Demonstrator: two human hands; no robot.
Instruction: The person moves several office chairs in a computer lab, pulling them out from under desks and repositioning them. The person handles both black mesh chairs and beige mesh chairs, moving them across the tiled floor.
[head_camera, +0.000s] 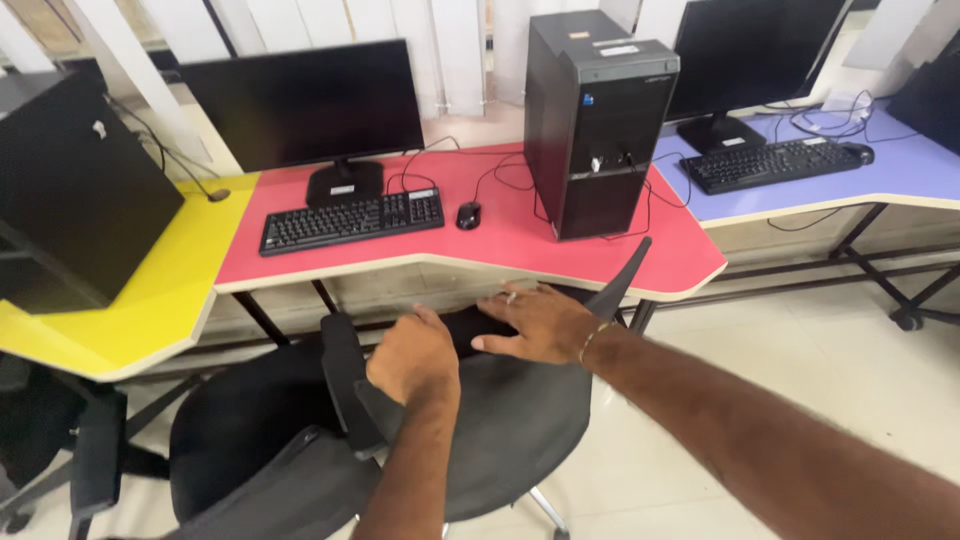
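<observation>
In front of red desk (520, 240): left hand (412, 357) clenched on black office chair (480, 420), right hand (535, 322) flat, open on its seat.

We see the keyboard (352, 221) near the desk's (520, 262) front edge, monitor (305, 103) behind it, mouse (468, 214) right, computer tower (598, 120) at the right end
</observation>
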